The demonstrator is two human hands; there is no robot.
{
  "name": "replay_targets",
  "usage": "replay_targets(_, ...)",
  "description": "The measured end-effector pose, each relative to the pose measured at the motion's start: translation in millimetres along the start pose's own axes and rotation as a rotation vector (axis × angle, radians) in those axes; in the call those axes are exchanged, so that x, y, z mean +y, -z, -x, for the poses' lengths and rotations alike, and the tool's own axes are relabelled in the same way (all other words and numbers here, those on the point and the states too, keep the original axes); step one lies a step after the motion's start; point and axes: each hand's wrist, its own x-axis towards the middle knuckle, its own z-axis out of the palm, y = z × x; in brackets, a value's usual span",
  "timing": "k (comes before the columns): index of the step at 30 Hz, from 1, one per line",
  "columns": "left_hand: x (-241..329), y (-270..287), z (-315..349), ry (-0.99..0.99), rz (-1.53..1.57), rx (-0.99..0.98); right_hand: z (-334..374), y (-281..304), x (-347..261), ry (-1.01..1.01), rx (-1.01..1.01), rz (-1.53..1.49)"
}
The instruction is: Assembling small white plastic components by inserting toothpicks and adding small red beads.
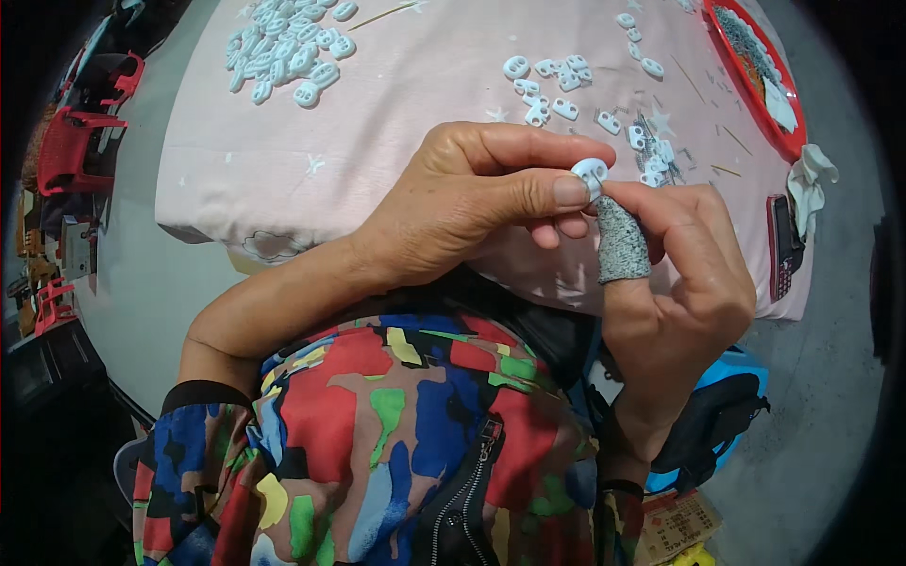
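Observation:
My left hand (472, 184) pinches a small white oval plastic piece (590, 173) with holes in it, between thumb and index finger. Against the lower right edge of that piece, my right hand (684, 245) has its thumb and index finger pressed together. A grey knitted finger cot (621, 241) covers the right thumb. What the right fingertips grip is too small to make out. Both hands are above the near edge of the table. Just beyond them are white two-holed plastic pieces (609, 123) and thin metal pins (665, 123).
A heap of white oval pieces (283, 47) covers the far left of the pink tablecloth (311, 193). At right lie a red tray (797, 141) with grey knitted stuff, a white cloth (810, 184) and a dark phone (781, 245). Thin brown sticks (738, 141) are scattered nearby.

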Motion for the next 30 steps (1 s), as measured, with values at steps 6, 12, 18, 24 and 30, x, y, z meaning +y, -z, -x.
replay_targets(6, -2, 6, -2, 0.011, 0.050, -0.044, -2, 1, 4, 0.078, -0.011, 0.049)
replay_targets(12, -6, 4, -1, -0.016, 0.040, -0.020, 0, -3, 8, 0.153, 0.037, 0.081)
replay_targets(18, -5, -4, -1, -0.054, 0.049, -0.027, 5, 2, -4, 0.059, 0.060, 0.071)
replay_targets(24, -6, -1, -2, -0.071, 0.007, -0.035, -1, 9, 2, 0.135, -0.016, 0.063)
replay_targets(30, -5, 4, -3, -0.027, 0.024, -0.066, 1, 5, 8, 0.129, -0.018, 0.019)
